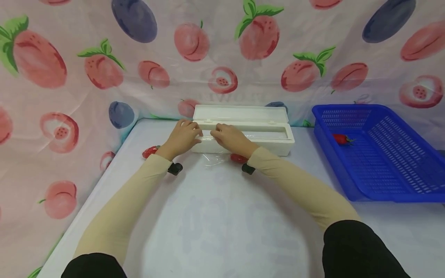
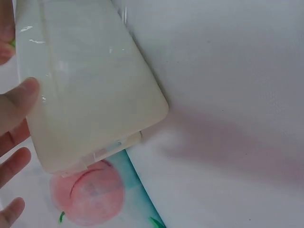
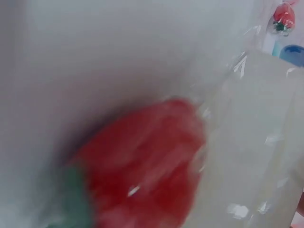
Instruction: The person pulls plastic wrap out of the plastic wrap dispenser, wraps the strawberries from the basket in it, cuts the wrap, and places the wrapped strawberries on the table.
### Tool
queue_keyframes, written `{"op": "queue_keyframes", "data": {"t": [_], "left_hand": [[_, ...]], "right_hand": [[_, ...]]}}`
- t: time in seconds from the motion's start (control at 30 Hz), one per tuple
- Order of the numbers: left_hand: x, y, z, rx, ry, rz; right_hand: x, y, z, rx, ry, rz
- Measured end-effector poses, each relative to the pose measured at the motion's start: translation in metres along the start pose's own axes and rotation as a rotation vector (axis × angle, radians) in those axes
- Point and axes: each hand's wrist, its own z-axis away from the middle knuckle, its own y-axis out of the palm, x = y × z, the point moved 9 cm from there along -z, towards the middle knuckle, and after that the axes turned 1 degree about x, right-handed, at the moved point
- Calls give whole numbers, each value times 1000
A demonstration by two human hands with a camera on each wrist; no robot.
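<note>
A white cling film box (image 1: 274, 147) stands at the back of the table with its lid raised. Clear cling film (image 1: 214, 159) drapes over its front and onto the tabletop. At the box's left end my left hand (image 1: 181, 136) pinches the film near the top front edge; its thumb (image 2: 26, 95) lies at that edge. My right hand (image 1: 232, 137), fingers curled, holds the film near the middle. A red strawberry (image 3: 147, 161) with a green top lies under the right wrist, close to the box front. Another, wrapped strawberry (image 1: 150, 151) is beside the left wrist.
To the right stands a blue plastic basket (image 1: 328, 162) with one red strawberry (image 1: 341, 139) inside. A fruit-patterned sheet (image 1: 250, 77) hangs behind the white table (image 1: 222, 231) and along its left side.
</note>
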Motion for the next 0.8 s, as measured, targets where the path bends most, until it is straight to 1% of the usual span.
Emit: {"op": "queue_keyframes", "data": {"t": [0.17,0.37,0.57,0.7,0.8], "left_hand": [[0,1,2,-6,-9,-13],[-4,2,4,-27,-13,6],[-4,6,6,-44,-26,8],[-4,6,6,-57,-20,5],[-4,7,6,-55,-24,10]], "right_hand": [[-9,-6,16,14,6,3],[-21,-10,34,52,5,50],[-27,-16,50,98,-57,132],[-36,-22,63,110,-82,125],[-45,-28,74,91,-96,101]]}}
